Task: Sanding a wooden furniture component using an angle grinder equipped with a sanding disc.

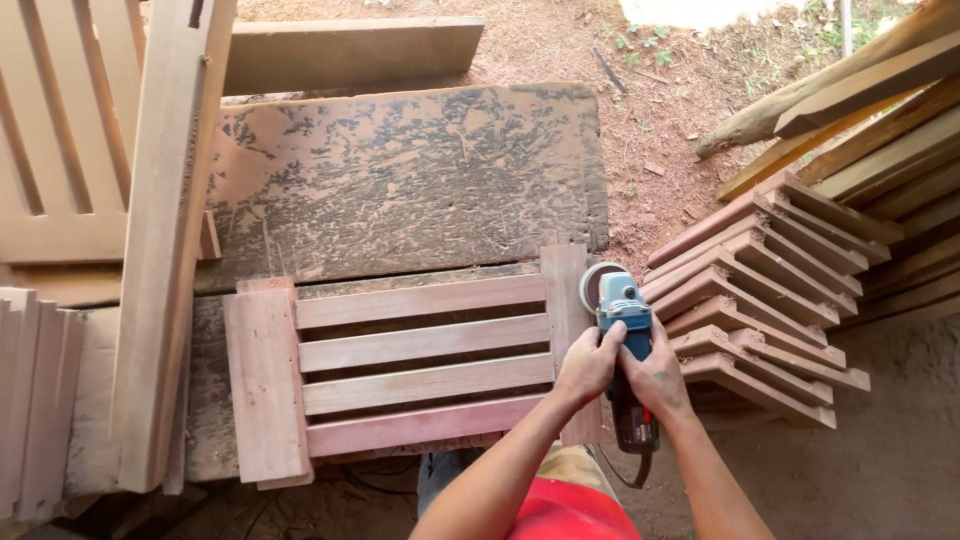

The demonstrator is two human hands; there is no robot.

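Both my hands grip a blue and black angle grinder (622,310) at the right end of a slatted wooden panel (420,345). My left hand (588,365) wraps the grinder's body from the left, and my right hand (655,375) holds it from the right, over the black rear handle. The grinder's round sanding disc (598,283) rests on the panel's right upright rail (565,290). The panel lies flat on a worn, sawdust-covered workbench (400,180) and has several horizontal slats between two end rails.
A stack of similar slatted panels (760,290) leans at the right, with long planks (880,130) behind it. A long wooden beam (165,230) lies across the bench's left side, beside another slatted frame (60,120). Reddish dirt ground (650,110) lies beyond.
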